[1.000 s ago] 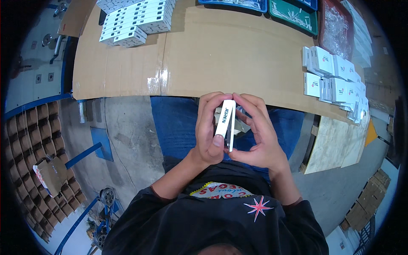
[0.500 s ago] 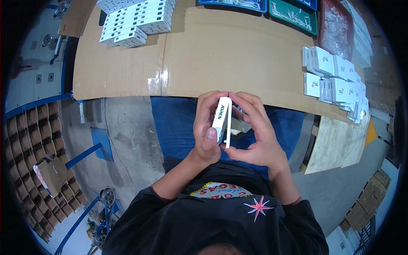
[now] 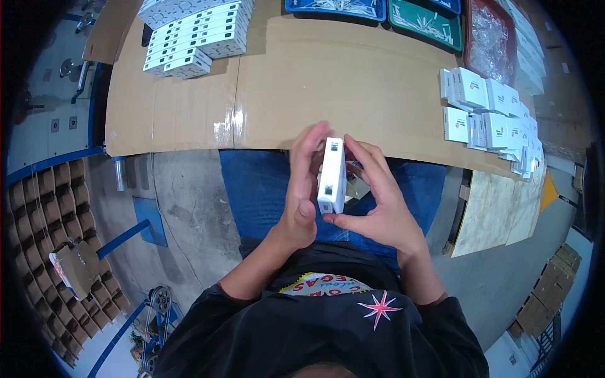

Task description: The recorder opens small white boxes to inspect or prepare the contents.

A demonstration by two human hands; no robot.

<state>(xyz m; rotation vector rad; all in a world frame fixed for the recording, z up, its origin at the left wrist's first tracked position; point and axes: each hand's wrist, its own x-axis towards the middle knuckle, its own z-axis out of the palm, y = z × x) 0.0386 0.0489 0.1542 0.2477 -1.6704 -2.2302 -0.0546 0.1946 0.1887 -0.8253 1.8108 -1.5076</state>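
Observation:
A small white box [image 3: 332, 176] stands on edge between my hands, just off the table's near edge and above my lap. Its narrow side with small dark marks faces up, and no gap shows along it. My right hand [image 3: 394, 214] grips the box by its ends, with the index finger at the far end and the thumb at the near end. My left hand [image 3: 299, 192] is alongside the box's left face, its fingers stretched out and slightly blurred. Whether its palm touches the box I cannot tell.
The cardboard-covered table [image 3: 176, 113] carries stacked patterned white boxes [image 3: 195, 47] at far left. White boxes [image 3: 495, 120] cluster at right. Behind them are a blue tray [image 3: 334, 17], a green tray [image 3: 428, 41] of small white parts, and a dark red tray [image 3: 468, 38] of clear plastic.
The box stood partly open with a flap or lid apart; now it appears closed and turned to show another side. My left hand has loosened, its fingers straightening away from the box.

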